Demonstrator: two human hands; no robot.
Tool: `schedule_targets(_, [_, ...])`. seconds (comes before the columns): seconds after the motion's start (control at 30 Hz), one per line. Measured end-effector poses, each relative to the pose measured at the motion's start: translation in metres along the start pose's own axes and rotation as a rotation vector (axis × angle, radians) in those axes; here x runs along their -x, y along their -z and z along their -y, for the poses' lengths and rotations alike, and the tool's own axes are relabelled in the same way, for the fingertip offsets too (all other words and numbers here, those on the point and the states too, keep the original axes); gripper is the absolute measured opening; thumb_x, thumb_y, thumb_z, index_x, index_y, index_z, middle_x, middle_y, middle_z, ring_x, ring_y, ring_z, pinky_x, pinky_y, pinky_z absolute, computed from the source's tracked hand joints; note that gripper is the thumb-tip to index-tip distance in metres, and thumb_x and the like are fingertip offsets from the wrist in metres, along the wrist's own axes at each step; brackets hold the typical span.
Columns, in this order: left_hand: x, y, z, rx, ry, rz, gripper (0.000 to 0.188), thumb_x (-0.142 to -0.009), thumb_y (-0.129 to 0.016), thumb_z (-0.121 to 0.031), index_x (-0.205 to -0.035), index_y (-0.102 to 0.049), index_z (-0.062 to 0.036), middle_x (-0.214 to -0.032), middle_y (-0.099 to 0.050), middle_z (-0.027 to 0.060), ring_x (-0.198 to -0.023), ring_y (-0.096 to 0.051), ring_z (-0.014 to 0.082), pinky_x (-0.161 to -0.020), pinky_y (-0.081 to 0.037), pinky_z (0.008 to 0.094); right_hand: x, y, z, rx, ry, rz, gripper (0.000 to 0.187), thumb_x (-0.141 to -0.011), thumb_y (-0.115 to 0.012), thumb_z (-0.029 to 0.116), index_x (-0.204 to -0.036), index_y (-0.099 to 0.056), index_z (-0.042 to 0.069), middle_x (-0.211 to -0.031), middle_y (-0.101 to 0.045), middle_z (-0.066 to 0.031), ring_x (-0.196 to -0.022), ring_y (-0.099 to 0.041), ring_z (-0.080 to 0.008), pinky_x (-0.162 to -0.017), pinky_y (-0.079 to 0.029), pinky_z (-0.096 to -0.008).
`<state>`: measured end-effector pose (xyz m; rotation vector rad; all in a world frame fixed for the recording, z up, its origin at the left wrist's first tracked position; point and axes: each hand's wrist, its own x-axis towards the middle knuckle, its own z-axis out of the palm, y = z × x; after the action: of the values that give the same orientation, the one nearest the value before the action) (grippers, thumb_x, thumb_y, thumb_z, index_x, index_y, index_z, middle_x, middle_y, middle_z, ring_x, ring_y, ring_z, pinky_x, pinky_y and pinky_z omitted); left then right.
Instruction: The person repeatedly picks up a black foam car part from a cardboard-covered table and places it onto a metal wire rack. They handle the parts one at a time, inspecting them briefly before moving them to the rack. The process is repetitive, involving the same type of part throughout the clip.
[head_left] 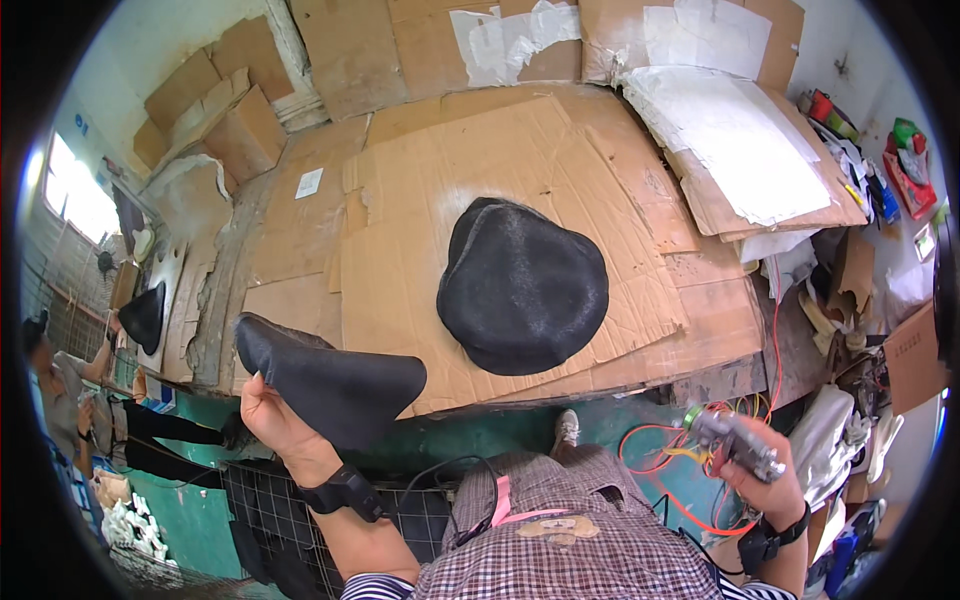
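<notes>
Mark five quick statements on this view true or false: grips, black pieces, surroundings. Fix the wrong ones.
1. The left grip holds a black piece near one end. True.
2. The right grip hangs bare. False: the right grip is closed around a metal tool.
3. A second black piece lies on the cardboard. True.
4. The person's garment is plain white in front. False: the checked garment has a dark and light pattern.
5. A white sheet lies over part of the stack at upper right. True.
</notes>
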<state>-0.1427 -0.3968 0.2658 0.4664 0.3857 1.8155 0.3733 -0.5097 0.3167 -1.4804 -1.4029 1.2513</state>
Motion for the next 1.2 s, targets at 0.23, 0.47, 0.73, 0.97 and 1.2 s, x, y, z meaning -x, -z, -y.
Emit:
schedule_targets(0.23, [-0.005, 0.006, 0.002, -0.009, 0.019, 0.046, 0.033, -0.083, -0.045, -0.013, -0.103, -0.064, 0.0054, -0.104, -0.068, 0.0204, -0.094, -0.067, 0.0328, -0.091, -0.05, 0.0487, 0.014, 0.004, -0.003, -0.12, -0.036, -0.238, 0.057, -0.08, -0.074, 0.02, -0.126, -0.051, -0.004, -0.088, -0.062, -0.0074, -0.073, -0.06, -0.014, -0.067, -0.049, -0.0275])
schedule_targets(0.47, [-0.011, 0.002, 0.009, 0.012, 0.045, 0.055, 0.028, -0.083, -0.048, -0.012, -0.098, -0.065, 0.0045, -0.1, -0.069, 0.0182, -0.093, -0.067, 0.0302, -0.09, -0.051, 0.0475, 0.02, -0.001, -0.011, -0.186, -0.025, -0.274, 0.061, -0.079, -0.075, 0.02, -0.129, -0.048, -0.003, -0.089, -0.062, -0.0081, -0.074, -0.061, -0.0151, -0.068, -0.05, -0.0291])
schedule_targets(0.73, [-0.002, -0.014, 0.017, 0.013, 0.016, 0.017, 0.025, -0.082, -0.047, -0.01, -0.095, -0.064, 0.0036, -0.096, -0.069, 0.0172, -0.093, -0.067, 0.0296, -0.09, -0.051, 0.0463, 0.025, 0.0, -0.022, -0.102, 0.025, -0.002, 0.059, -0.077, -0.075, 0.015, -0.127, -0.05, -0.001, -0.085, -0.063, -0.008, -0.076, -0.062, -0.0169, -0.069, -0.051, -0.0305])
schedule_targets(0.97, [0.011, 0.016, 0.0, 0.045, -0.031, 0.021, 0.03, -0.081, -0.046, -0.009, -0.099, -0.065, 0.0053, -0.103, -0.069, 0.019, -0.096, -0.067, 0.0309, -0.093, -0.049, 0.0476, 0.031, 0.021, -0.004, -0.11, -0.099, -0.111, 0.056, -0.077, -0.073, 0.012, -0.125, -0.05, -0.006, -0.087, -0.064, -0.0097, -0.076, -0.062, -0.016, -0.07, -0.052, -0.0299])
schedule_targets(1.2, [0.041, 0.021, -0.004, -0.02, -0.186, -0.226, 0.023, -0.081, -0.049, -0.01, -0.092, -0.065, 0.0021, -0.097, -0.07, 0.0162, -0.09, -0.068, 0.0294, -0.09, -0.051, 0.0442, -0.018, 0.01, -0.008, -0.241, -0.009, 0.062, 0.058, -0.079, -0.071, 0.01, -0.13, -0.046, -0.004, -0.086, -0.062, -0.0107, -0.077, -0.062, -0.019, -0.072, -0.052, -0.0345])
